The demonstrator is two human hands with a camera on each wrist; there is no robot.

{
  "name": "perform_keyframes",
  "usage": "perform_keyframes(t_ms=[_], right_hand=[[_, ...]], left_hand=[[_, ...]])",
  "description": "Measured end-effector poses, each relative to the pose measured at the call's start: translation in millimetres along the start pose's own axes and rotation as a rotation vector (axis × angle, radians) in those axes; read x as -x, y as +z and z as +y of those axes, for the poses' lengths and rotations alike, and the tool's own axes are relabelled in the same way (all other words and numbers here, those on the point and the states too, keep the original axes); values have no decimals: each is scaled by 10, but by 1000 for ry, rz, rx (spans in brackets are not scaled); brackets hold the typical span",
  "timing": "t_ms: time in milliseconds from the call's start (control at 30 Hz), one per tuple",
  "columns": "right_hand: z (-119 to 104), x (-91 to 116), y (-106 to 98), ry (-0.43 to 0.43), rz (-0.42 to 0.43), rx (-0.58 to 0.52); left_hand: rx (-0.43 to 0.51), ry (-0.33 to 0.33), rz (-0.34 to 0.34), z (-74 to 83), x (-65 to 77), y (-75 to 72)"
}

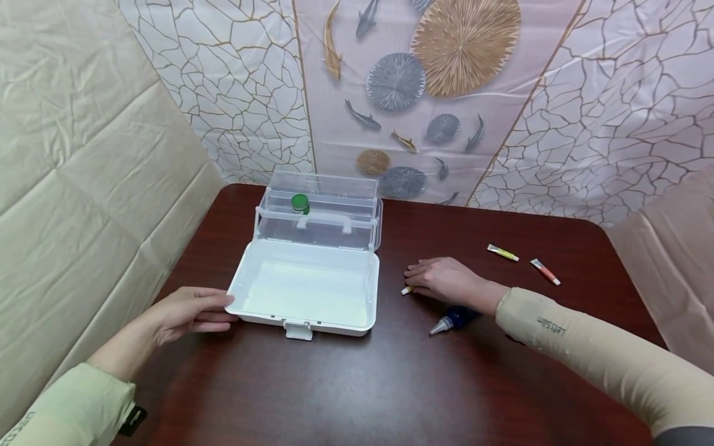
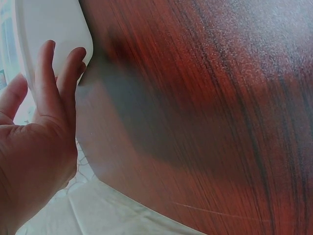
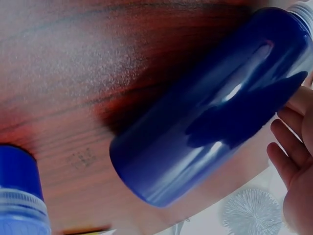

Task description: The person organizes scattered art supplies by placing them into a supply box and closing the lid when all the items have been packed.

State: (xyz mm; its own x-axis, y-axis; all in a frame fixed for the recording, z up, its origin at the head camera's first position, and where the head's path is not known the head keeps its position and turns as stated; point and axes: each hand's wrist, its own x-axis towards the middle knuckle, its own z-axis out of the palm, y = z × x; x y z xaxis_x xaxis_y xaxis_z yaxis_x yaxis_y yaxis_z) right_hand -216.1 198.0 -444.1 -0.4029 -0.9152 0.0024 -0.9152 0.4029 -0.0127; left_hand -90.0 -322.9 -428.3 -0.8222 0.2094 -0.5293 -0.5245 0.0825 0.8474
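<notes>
My left hand (image 1: 192,313) touches the front left corner of a white plastic box (image 1: 329,324), its fingers fairly straight against the outer wall. The box's clear lid is raised, with a clear tray lifted behind the white base. On the table right of the box, my right hand (image 1: 443,279) pinches a small paint tube (image 1: 408,290); its white-capped end shows and the rest is hidden under the fingers. A dark blue bottle (image 1: 458,317) with a pointed clear nozzle lies beneath my right wrist, and fills much of the right wrist view.
A green-lidded jar (image 1: 300,203) sits in the raised clear tray. Yellow (image 1: 503,253) and red (image 1: 545,271) paint tubes lie to the right. Another blue container (image 3: 19,171) appears in the right wrist view. Patterned cloth (image 1: 396,136) hangs behind the table.
</notes>
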Motion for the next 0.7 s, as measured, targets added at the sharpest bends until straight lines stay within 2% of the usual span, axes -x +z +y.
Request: perform_keyframes(t_ms=[333,700], right_hand=[[-21,10,33,53,-24,-5],[-54,-2,67,60,51,4]], left_hand=[[5,1,-4,-16,2,-8],[7,4,-8,-15,-5,-7]])
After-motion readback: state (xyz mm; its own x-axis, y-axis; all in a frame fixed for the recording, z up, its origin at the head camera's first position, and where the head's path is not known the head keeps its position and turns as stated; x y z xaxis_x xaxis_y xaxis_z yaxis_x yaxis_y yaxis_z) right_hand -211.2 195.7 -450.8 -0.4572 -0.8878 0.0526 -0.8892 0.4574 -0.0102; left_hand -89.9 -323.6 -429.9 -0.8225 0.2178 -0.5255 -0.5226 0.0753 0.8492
